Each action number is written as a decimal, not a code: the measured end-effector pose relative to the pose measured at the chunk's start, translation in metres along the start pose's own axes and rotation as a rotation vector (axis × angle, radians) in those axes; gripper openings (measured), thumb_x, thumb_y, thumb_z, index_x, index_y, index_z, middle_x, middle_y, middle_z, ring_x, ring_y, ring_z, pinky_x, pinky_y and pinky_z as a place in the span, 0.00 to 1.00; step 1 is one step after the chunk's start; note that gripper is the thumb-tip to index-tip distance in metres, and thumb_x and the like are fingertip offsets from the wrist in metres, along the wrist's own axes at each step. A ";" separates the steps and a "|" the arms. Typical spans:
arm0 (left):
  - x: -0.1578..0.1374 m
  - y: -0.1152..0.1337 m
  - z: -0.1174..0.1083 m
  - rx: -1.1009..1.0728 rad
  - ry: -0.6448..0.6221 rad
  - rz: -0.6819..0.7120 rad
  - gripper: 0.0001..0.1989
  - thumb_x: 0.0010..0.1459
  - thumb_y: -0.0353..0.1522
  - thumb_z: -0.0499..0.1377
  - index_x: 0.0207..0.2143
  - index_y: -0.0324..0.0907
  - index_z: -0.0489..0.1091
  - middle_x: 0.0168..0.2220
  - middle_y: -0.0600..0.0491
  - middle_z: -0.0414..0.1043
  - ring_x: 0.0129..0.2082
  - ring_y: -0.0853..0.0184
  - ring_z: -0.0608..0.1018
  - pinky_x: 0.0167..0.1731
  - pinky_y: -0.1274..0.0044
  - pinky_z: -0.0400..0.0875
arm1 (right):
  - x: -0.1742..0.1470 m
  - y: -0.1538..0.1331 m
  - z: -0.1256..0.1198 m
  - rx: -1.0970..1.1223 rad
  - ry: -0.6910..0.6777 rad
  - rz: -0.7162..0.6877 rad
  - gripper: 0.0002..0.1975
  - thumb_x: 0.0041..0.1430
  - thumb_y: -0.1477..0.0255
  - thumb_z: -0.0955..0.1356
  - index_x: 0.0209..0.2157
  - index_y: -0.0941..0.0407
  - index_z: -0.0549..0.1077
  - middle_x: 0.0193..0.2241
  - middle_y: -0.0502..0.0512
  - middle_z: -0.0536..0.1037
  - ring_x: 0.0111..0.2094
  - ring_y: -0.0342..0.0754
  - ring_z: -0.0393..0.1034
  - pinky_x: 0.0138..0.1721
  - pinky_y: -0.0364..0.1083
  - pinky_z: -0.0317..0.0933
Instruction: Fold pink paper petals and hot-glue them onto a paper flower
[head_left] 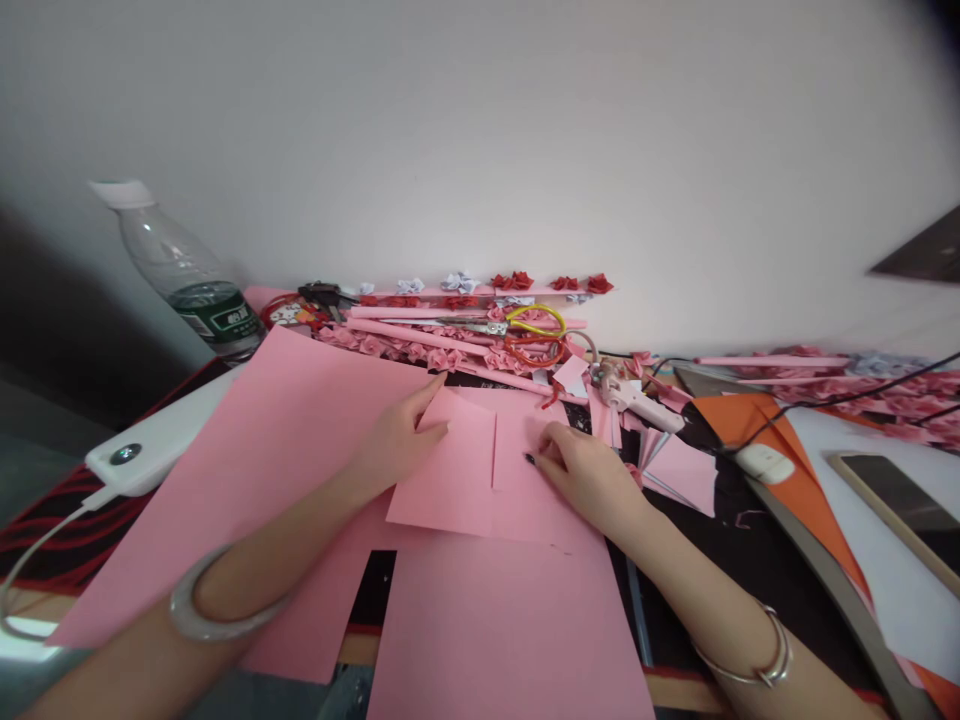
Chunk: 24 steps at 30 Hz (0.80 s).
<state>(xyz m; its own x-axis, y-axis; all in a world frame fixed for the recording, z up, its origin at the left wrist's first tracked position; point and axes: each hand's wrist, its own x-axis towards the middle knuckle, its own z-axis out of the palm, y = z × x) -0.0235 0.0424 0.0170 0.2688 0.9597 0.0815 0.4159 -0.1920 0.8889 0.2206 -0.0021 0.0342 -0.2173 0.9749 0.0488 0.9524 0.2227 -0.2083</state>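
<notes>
A pink paper sheet [529, 510] lies in front of me with a smaller pink paper piece [450, 480] over its left part. A short straight dark line, an edge or a slit, runs between them. My left hand [397, 440] rests on the smaller piece's left side, index finger stretched out and thumb apart from it. My right hand [589, 470] is at the sheet's right side, fingers curled and thumb against the paper. A small dark spot shows at its tip, perhaps a nail. Larger pink sheets [255, 430] spread beneath my left arm and toward me [502, 630].
Scissors [536, 335] with yellow and red handles lie among rolled pink paper sticks and paper flowers [457, 285] along the wall. To the right are a glue gun [637, 400], pink paper squares [682, 470] and a phone [900, 510]. A bottle [217, 310] and a white power bank [157, 440] stand left.
</notes>
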 end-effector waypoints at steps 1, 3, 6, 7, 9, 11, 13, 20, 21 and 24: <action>-0.001 0.002 0.000 0.029 -0.009 0.002 0.32 0.55 0.32 0.55 0.62 0.43 0.50 0.61 0.50 0.54 0.57 0.59 0.64 0.56 0.69 0.59 | 0.000 -0.001 0.002 -0.009 0.041 -0.048 0.06 0.58 0.73 0.64 0.38 0.58 0.69 0.34 0.57 0.75 0.32 0.49 0.71 0.29 0.44 0.60; -0.002 0.004 0.002 0.061 -0.033 0.038 0.29 0.57 0.33 0.53 0.61 0.42 0.53 0.61 0.50 0.54 0.59 0.60 0.61 0.58 0.68 0.54 | 0.000 -0.002 0.007 -0.044 0.126 -0.191 0.12 0.59 0.74 0.63 0.45 0.59 0.69 0.42 0.61 0.74 0.41 0.52 0.69 0.40 0.48 0.64; -0.004 0.006 0.005 0.082 -0.143 0.109 0.24 0.59 0.33 0.50 0.58 0.41 0.59 0.60 0.52 0.57 0.60 0.62 0.61 0.59 0.68 0.52 | 0.001 -0.003 0.018 -0.102 0.179 -0.423 0.18 0.61 0.77 0.60 0.53 0.63 0.65 0.52 0.64 0.69 0.55 0.55 0.59 0.54 0.53 0.57; -0.004 0.006 0.006 0.102 -0.190 0.136 0.23 0.60 0.33 0.49 0.57 0.41 0.60 0.59 0.53 0.58 0.59 0.63 0.61 0.59 0.68 0.52 | 0.001 -0.003 0.021 -0.118 0.171 -0.469 0.19 0.62 0.77 0.59 0.54 0.65 0.64 0.53 0.65 0.67 0.57 0.55 0.56 0.56 0.54 0.56; -0.004 0.005 0.008 0.173 -0.276 0.213 0.22 0.60 0.31 0.48 0.57 0.41 0.61 0.59 0.53 0.58 0.59 0.65 0.61 0.60 0.69 0.52 | 0.000 -0.004 0.026 -0.143 0.137 -0.511 0.20 0.63 0.78 0.57 0.55 0.67 0.63 0.55 0.67 0.65 0.60 0.56 0.52 0.57 0.55 0.55; -0.004 0.004 0.009 0.259 -0.341 0.311 0.22 0.60 0.29 0.47 0.57 0.41 0.60 0.60 0.52 0.56 0.60 0.67 0.60 0.60 0.69 0.51 | 0.000 -0.004 0.028 -0.162 0.107 -0.511 0.21 0.63 0.78 0.56 0.56 0.68 0.62 0.56 0.67 0.64 0.60 0.57 0.51 0.57 0.56 0.55; -0.004 0.004 0.009 0.328 -0.390 0.400 0.23 0.61 0.27 0.45 0.58 0.41 0.58 0.61 0.52 0.52 0.61 0.67 0.58 0.60 0.69 0.50 | 0.000 -0.004 0.029 -0.174 0.099 -0.512 0.21 0.63 0.79 0.56 0.56 0.69 0.62 0.56 0.68 0.64 0.60 0.57 0.52 0.57 0.55 0.55; -0.007 0.010 0.011 0.522 -0.463 0.533 0.24 0.61 0.23 0.42 0.59 0.39 0.56 0.63 0.50 0.46 0.64 0.66 0.49 0.61 0.67 0.47 | 0.000 -0.003 0.029 -0.167 0.107 -0.515 0.21 0.62 0.79 0.57 0.56 0.69 0.61 0.56 0.69 0.64 0.59 0.57 0.54 0.56 0.55 0.57; -0.008 0.010 0.012 0.531 -0.462 0.539 0.24 0.61 0.23 0.43 0.59 0.39 0.55 0.64 0.49 0.46 0.64 0.66 0.48 0.62 0.68 0.47 | 0.000 -0.003 0.029 -0.169 0.102 -0.515 0.21 0.62 0.79 0.57 0.56 0.69 0.61 0.56 0.69 0.64 0.59 0.57 0.54 0.57 0.55 0.57; -0.010 0.008 0.014 0.546 -0.473 0.534 0.23 0.62 0.25 0.44 0.60 0.39 0.53 0.64 0.49 0.46 0.64 0.66 0.48 0.62 0.69 0.48 | 0.000 -0.003 0.029 -0.168 0.098 -0.514 0.21 0.62 0.78 0.57 0.56 0.69 0.61 0.56 0.69 0.63 0.59 0.57 0.53 0.57 0.54 0.56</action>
<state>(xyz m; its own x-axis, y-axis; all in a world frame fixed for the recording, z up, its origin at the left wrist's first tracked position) -0.0111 0.0289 0.0169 0.8244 0.5528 0.1213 0.4556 -0.7754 0.4372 0.2113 -0.0030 0.0067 -0.6506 0.7338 0.1956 0.7513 0.6594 0.0252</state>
